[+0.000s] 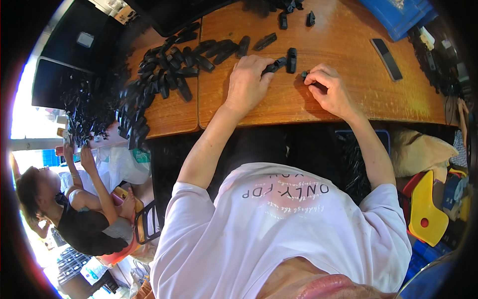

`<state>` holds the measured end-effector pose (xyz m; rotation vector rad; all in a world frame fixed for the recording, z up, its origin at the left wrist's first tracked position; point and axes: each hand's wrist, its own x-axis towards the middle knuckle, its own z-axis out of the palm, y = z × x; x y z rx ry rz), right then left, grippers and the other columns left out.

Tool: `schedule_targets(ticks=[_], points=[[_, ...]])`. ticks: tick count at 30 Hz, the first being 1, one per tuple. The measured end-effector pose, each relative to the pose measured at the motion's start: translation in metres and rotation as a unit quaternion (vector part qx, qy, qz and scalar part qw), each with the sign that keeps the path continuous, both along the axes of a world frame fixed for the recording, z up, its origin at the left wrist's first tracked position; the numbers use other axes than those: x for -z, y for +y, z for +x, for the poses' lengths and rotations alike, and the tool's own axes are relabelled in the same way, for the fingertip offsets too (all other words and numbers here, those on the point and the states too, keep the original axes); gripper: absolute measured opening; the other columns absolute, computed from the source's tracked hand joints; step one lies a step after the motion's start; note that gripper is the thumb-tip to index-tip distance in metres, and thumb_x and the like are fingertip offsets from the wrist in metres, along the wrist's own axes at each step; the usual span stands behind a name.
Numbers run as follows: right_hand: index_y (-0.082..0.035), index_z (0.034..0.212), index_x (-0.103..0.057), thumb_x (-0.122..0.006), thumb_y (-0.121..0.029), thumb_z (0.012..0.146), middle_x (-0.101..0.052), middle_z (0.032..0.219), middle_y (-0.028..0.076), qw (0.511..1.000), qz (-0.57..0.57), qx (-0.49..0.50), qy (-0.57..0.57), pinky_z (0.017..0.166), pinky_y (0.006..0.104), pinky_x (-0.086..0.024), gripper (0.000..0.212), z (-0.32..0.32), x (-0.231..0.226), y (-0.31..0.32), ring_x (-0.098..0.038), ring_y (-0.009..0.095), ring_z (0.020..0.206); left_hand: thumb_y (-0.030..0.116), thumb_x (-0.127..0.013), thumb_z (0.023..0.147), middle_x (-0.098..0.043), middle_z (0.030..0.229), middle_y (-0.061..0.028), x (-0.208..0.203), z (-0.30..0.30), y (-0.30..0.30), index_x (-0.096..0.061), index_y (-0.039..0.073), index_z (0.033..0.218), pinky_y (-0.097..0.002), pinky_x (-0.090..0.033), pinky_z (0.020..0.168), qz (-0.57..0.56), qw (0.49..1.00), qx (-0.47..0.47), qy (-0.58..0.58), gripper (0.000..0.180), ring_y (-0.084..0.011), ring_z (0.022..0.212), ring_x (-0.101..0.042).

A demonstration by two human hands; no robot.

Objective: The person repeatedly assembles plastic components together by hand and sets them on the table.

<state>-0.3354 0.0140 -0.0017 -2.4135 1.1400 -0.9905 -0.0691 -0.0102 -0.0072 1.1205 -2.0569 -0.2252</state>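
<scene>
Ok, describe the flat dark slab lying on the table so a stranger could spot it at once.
Start at the wooden table and go to its right side, past the right hand. There lies a phone, alone and at a slant, near the blue bin. Unlike the chunky black plastic parts heaped on the left, it is thin, flat and rectangular.

We see both bare forearms come up from the lower edge and angle toward each other. The left hand (247, 82) lies palm down, knuckles up, its fingers stretched forward and pinched together at the tips. The right hand (329, 88) sits just beside it, wrist bent, fingers curled tightly inward toward the thumb. The two hands are close but not touching.
</scene>
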Motion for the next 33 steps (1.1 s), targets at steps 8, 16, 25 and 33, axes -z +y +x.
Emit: schedule_targets(ticks=[8,16,25,33], points=[[-0.001,0.106,-0.073,-0.080,-0.011,0.088,-0.069,0.104,0.013,0.994,-0.024,0.110,0.001,0.080,0.0424,-0.055,0.021,-0.002,0.003,0.005,-0.068,0.036,0.093,0.000,-0.076,0.085,-0.076,0.111,-0.0124,0.001,-0.003,-0.001,-0.079,0.004,0.110,-0.0392,-0.057,0.091,0.075,0.994,0.058,0.052,0.025,-0.0305,0.107,-0.068],[-0.001,0.106,-0.073,-0.077,-0.011,0.091,-0.070,0.094,0.015,0.998,-0.009,0.029,0.053,0.077,0.0445,-0.055,0.018,0.009,-0.006,0.004,-0.068,0.036,0.089,-0.001,-0.078,0.084,-0.077,0.105,-0.0105,0.000,-0.001,-0.001,-0.079,0.004,0.111,-0.0357,-0.057,0.088,0.125,0.983,0.122,0.061,0.027,-0.0262,0.099,-0.071],[-0.006,0.077,-0.066,-0.077,-0.012,0.082,-0.062,0.079,0.010,0.982,-0.160,-0.035,0.088,0.067,0.0446,-0.053,0.013,0.034,-0.002,-0.015,-0.065,0.032,0.081,-0.001,-0.078,0.081,-0.076,0.105,-0.0146,-0.004,-0.001,-0.004,-0.078,0.004,0.113,-0.0380,-0.057,0.086,0.102,0.985,0.119,0.077,0.032,-0.0326,0.099,-0.071],[-0.011,0.097,-0.077,-0.070,-0.015,0.094,-0.073,0.098,0.009,0.963,-0.227,0.134,0.058,0.079,0.0455,-0.057,0.008,0.002,-0.012,-0.117,-0.069,0.032,0.098,-0.006,-0.066,0.086,-0.074,0.117,-0.0144,-0.030,0.019,-0.004,-0.075,0.002,0.117,-0.0467,-0.051,0.100,-0.121,0.990,-0.039,-0.060,0.033,-0.0360,0.112,-0.066]])
